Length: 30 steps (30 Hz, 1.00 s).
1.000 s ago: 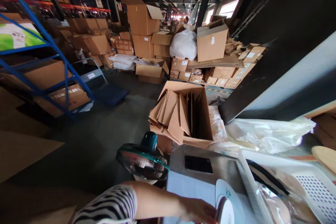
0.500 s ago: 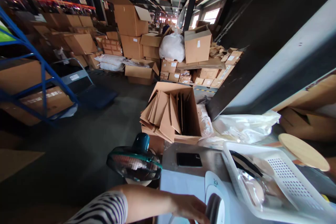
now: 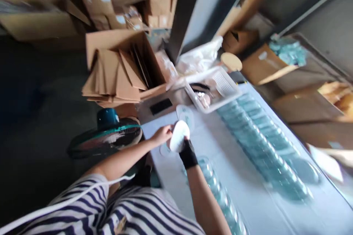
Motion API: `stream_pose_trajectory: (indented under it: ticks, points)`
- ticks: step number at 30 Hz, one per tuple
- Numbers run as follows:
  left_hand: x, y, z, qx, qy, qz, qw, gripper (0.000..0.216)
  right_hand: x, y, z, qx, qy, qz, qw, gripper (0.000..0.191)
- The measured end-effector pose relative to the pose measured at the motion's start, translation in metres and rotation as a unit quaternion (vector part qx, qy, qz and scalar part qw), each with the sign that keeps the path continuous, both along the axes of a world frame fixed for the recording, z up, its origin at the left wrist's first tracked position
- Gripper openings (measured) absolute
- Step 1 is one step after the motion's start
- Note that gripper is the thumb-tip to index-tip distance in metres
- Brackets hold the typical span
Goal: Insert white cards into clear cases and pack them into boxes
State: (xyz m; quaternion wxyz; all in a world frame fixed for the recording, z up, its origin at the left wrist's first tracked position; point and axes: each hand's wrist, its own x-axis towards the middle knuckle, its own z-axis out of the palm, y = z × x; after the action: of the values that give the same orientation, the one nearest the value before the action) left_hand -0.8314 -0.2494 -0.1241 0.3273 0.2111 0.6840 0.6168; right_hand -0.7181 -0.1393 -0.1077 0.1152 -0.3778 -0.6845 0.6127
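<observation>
The view is smeared by motion. My left hand (image 3: pixel 162 134) grips the left edge of a round white disc (image 3: pixel 179 136) held above the pale table (image 3: pixel 248 191). My right hand (image 3: pixel 186 150), in a black wrist wrap, comes up under the same disc; its fingers are hidden behind it. A second white disc (image 3: pixel 185 114) lies flat on the table just beyond. Long rows of clear bluish round pieces (image 3: pixel 261 143) lie along the table to the right, and another row (image 3: pixel 217 187) runs beside my right forearm.
A white plastic basket (image 3: pixel 217 95) holding packets stands at the table's far end, with a dark phone (image 3: pixel 161 106) left of it. A teal fan (image 3: pixel 106 136) sits left of the table. An open carton of cardboard sheets (image 3: pixel 121 66) stands behind. Brown boxes (image 3: pixel 264 66) fill the right shelf.
The camera has swung down and right from the warehouse floor to the table. My right hand has come into view, and the white disc is now lifted between both hands.
</observation>
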Motion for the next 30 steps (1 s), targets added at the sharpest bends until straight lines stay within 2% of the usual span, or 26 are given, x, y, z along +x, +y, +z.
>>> stream_pose_trajectory:
  ticks: [2,4,6,9,12,14,16,18,19,21,23,24,26,28,30]
  points:
    - [-0.007,-0.007,-0.006,-0.048,0.087,0.012,0.995,0.031,0.018,0.002,-0.014,-0.107,0.014,-0.084,0.991,0.035]
    - [-0.014,-0.016,-0.012,-0.073,0.137,0.021,0.988,0.038,0.025,0.010,-0.024,-0.176,0.047,-0.146,0.972,0.036]
    - [-0.019,-0.024,-0.023,-0.084,0.141,0.025,0.986,0.042,0.029,0.021,-0.025,-0.177,0.077,-0.188,0.963,0.038]
    - [-0.014,-0.031,-0.050,-0.112,0.082,-0.001,0.990,0.045,0.042,0.035,-0.013,-0.147,0.112,-0.223,0.957,0.039]
    - [0.000,-0.030,-0.075,-0.151,0.030,-0.015,0.988,0.045,0.054,0.038,0.005,-0.139,0.119,-0.206,0.961,0.040]
    - [0.006,-0.028,-0.078,-0.130,0.034,0.028,0.990,0.047,0.056,0.032,0.017,-0.138,0.111,-0.195,0.965,0.042]
    - [0.009,-0.025,-0.064,-0.063,0.022,0.048,0.997,0.056,0.055,0.022,0.027,-0.132,0.102,-0.184,0.969,0.044]
    - [0.012,-0.021,-0.039,0.020,-0.068,-0.030,0.997,0.062,0.054,0.010,0.035,-0.143,0.105,-0.166,0.970,0.046]
    - [0.014,-0.019,-0.025,0.058,-0.135,-0.089,0.985,0.062,0.054,0.005,0.040,-0.157,0.114,-0.156,0.969,0.048]
    - [0.020,-0.014,0.000,0.112,-0.258,-0.185,0.942,0.061,0.058,-0.002,0.049,-0.197,0.135,-0.128,0.963,0.052]
    - [0.028,-0.009,0.015,0.144,-0.323,-0.209,0.912,0.056,0.069,-0.004,0.057,-0.236,0.141,-0.074,0.959,0.055]
    - [0.033,-0.007,0.019,0.149,-0.330,-0.204,0.909,0.053,0.077,-0.002,0.060,-0.249,0.134,-0.039,0.958,0.055]
    - [0.042,-0.002,0.022,0.122,-0.288,-0.202,0.928,0.045,0.096,0.007,0.064,-0.237,0.087,0.006,0.968,0.048]
    - [0.052,0.006,0.026,0.070,-0.204,-0.204,0.955,0.039,0.120,0.016,0.067,-0.166,0.005,-0.022,0.986,0.033]
    - [0.065,0.013,0.035,0.040,-0.144,-0.216,0.965,0.037,0.149,0.021,0.070,-0.118,-0.047,-0.063,0.990,0.023]
